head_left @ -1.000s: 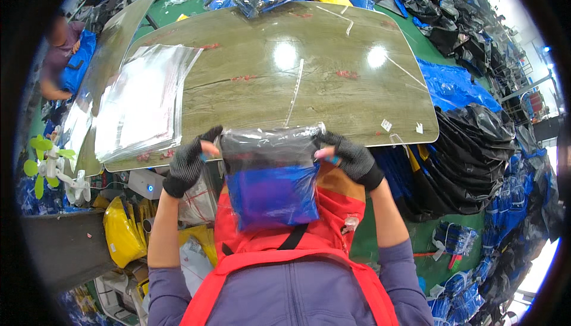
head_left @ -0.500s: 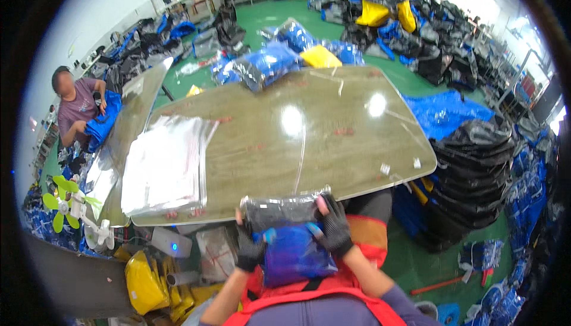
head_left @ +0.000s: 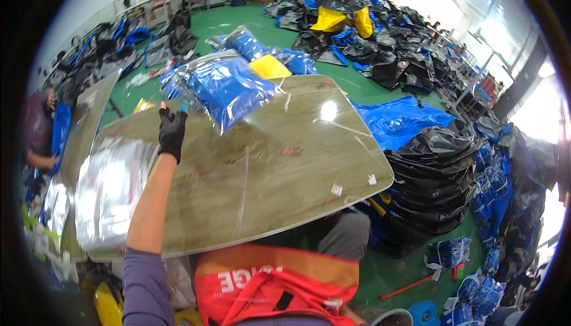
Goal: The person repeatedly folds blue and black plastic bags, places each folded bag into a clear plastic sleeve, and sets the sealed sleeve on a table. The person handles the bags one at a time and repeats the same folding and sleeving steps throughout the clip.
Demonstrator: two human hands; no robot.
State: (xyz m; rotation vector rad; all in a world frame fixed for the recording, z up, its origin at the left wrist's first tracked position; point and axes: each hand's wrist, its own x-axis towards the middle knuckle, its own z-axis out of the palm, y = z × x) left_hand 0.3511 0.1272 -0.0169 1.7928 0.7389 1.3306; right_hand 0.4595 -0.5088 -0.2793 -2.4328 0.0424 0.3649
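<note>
The left hand (head_left: 172,128) reaches out, fingers spread; the right is out of view, its state undeterminable. The clear-bagged blue bundle (head_left: 232,88) shows over the table's (head_left: 291,177) far edge, contact uncertain through blur. Slick film likely warrants level, unhurried handling.

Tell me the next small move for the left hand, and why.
Probably draw the black-gloved left hand back over the brown wood-grain table toward the flat stack of clear plastic sheets: it is open and seems empty, while the puffy blue package in clear plastic is to its right, by the table's far edge.
</note>
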